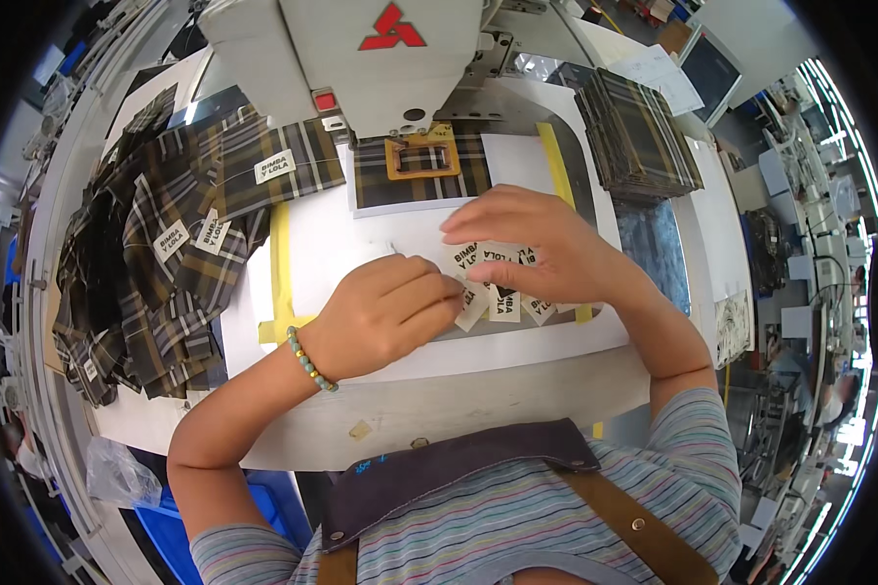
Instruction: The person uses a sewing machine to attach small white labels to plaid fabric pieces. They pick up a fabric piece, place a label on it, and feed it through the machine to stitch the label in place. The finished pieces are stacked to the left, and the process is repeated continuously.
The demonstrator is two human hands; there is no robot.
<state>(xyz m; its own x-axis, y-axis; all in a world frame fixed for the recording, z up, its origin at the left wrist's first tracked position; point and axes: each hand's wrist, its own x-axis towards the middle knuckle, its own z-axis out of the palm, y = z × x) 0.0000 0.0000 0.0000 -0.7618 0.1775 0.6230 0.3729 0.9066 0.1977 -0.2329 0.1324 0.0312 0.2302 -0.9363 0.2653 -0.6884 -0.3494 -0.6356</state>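
Observation:
My left hand (385, 317) is closed, its fingers curled and thumb side turned toward a loose cluster of white printed fabric labels (504, 304). Whatever its fingertips pinch is hidden. A thin pale tip (392, 248) shows just above its knuckles. Over the same labels hovers my right hand (527, 249), thumb and fingers apart with nothing visible between them. Beyond both hands, a plaid fabric piece (371, 180) lies under the head of a white sewing machine (380, 58), with an orange rectangular frame (422, 176) on top of it.
Plaid pieces bearing white labels (180, 263) are heaped at the left. A neat stack of plaid pieces (644, 136) stands at the back right. Yellow tape (281, 263) marks the white work surface. A blue bin (180, 531) and a clear plastic bag (122, 473) are at lower left.

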